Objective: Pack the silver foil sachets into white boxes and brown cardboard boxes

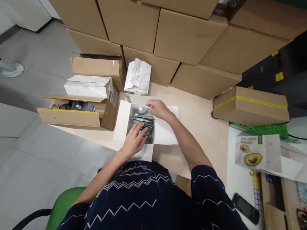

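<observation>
An unfolded white carton stands on the table in front of me, its flaps spread out on all sides. Inside it is a row of several dark, shiny pouches, packed upright; one near the back shows a round pale spot. My left hand lies over the near part of the row, fingers apart and touching the pouches. At the carton's far right corner, the bent fingers of my right hand pinch the edge of the back flap. Part of the contents is hidden beneath my left hand.
Left of the carton sits an open brown box holding dark pouches, with a white carton behind it. A closed white carton stands at the back before stacked brown boxes. To the right are a taped box and a phone-like device.
</observation>
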A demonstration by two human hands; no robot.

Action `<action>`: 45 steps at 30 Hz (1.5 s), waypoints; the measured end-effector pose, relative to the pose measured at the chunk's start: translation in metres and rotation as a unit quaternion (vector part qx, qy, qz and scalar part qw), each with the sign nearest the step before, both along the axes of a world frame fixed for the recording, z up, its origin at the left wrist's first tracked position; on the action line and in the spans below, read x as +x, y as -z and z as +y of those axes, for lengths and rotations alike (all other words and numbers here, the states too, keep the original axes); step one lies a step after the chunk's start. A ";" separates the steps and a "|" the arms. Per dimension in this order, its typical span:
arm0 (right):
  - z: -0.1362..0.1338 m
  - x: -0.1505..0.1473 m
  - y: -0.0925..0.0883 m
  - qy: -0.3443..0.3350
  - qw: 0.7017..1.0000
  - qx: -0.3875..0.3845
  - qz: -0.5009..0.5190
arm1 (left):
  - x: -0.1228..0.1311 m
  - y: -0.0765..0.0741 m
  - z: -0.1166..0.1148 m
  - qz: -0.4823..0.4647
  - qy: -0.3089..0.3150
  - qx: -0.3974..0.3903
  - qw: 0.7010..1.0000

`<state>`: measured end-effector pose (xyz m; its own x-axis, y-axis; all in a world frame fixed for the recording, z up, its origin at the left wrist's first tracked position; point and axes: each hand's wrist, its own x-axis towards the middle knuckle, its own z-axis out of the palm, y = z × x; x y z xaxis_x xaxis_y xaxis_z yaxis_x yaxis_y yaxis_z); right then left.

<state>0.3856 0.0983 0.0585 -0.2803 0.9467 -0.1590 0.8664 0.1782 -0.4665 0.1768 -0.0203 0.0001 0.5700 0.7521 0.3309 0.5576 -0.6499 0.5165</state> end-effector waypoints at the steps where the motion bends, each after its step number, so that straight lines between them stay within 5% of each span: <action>1: -0.006 0.010 -0.006 0.037 0.999 0.027 -0.001 | -0.008 -0.001 -0.009 -0.024 0.007 0.008 1.000; 5: -0.013 0.038 -0.010 0.121 0.987 0.088 -0.055 | -0.043 0.006 -0.051 -0.078 -0.064 -0.002 0.995; 10: 0.006 0.039 0.020 0.065 0.996 -0.026 -0.055 | -0.065 0.024 -0.078 -0.051 -0.275 -0.191 0.941; 14: 0.007 0.048 0.042 0.094 0.994 -0.045 0.012 | -0.062 0.026 -0.070 -0.084 -0.224 -0.445 0.863; 17: -0.020 0.066 0.052 0.180 0.980 -0.055 0.066 | -0.064 0.021 -0.053 -0.176 -0.216 -0.519 0.808; 24: -0.122 0.084 0.059 0.422 0.860 -0.089 0.273 | -0.078 -0.017 0.012 -0.332 -0.291 -0.450 0.776; 30: -0.165 0.043 0.072 0.469 0.794 0.013 0.387 | -0.048 -0.029 0.036 -0.421 -0.225 -0.391 0.787; 33: -0.186 0.027 0.074 0.458 0.780 -0.004 0.427 | -0.036 -0.026 0.034 -0.436 -0.213 -0.358 0.798; 37: -0.210 0.045 0.066 0.397 0.816 -0.070 0.415 | -0.032 -0.025 0.025 -0.453 -0.195 -0.338 0.801; 42: -0.201 0.078 0.054 0.342 0.885 0.126 0.288 | -0.025 -0.022 0.013 -0.464 -0.169 -0.316 0.810; 45: -0.182 0.074 0.053 0.262 0.913 0.151 0.273 | -0.022 -0.016 0.009 -0.452 -0.150 -0.299 0.827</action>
